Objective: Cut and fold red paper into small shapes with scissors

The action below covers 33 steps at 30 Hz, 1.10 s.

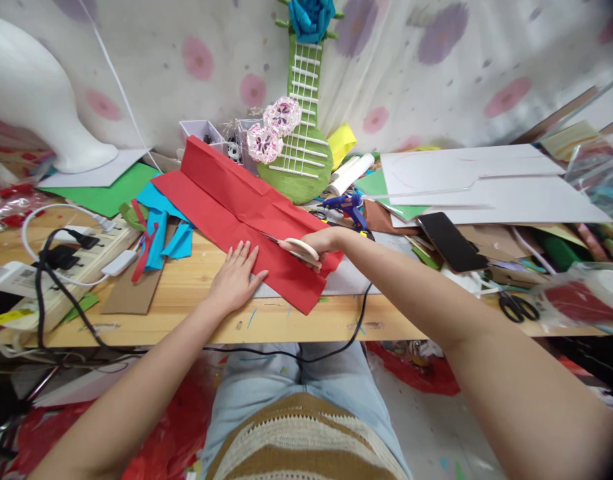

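A long folded sheet of red paper [226,193] lies slantwise on the wooden table [186,293]. My left hand [235,275] rests flat on its near end, fingers stretched out and together. My right hand [320,244] is closed round the pale pink handles of a pair of scissors [300,250]. The thin blades point left along the fold in the red paper, just beyond my left fingertips.
A power strip [61,263] with plugs and cables sits at left. Blue paper scraps [159,233], a green paper guitar [301,143], a blue glue gun [349,208], a black phone [449,241], black scissors [517,307] and white sheets [486,187] crowd the table.
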Tool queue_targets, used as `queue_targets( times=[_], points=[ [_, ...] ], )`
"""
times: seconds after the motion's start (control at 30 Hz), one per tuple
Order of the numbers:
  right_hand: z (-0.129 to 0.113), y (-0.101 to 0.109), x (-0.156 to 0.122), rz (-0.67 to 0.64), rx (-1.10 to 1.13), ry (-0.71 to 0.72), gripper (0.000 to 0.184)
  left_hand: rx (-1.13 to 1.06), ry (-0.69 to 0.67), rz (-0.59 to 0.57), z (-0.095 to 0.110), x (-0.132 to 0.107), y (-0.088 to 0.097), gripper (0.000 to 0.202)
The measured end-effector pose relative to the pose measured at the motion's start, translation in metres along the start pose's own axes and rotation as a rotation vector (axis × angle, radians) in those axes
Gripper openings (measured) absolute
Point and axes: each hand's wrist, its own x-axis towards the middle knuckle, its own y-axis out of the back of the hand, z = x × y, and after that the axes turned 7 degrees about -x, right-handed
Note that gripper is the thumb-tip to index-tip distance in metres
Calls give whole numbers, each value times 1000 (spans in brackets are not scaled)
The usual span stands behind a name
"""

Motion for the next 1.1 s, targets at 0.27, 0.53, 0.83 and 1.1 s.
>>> queue_targets(
  times=[0.27, 0.53, 0.83, 1.1],
  points=[
    [-13, -5, -8, 82, -64, -21, 56, 7, 6, -5, 1, 0, 1, 68],
    [0, 0, 0, 41, -26, -11, 47, -17, 6, -1, 1, 0, 1, 68],
    [7, 2, -6, -48, 118, -51, 62, -40, 17, -56, 6, -3, 5, 70],
    [30, 4, -4, -186, 201, 50, 65, -63, 36, -96, 25, -13, 3, 74]
  ],
)
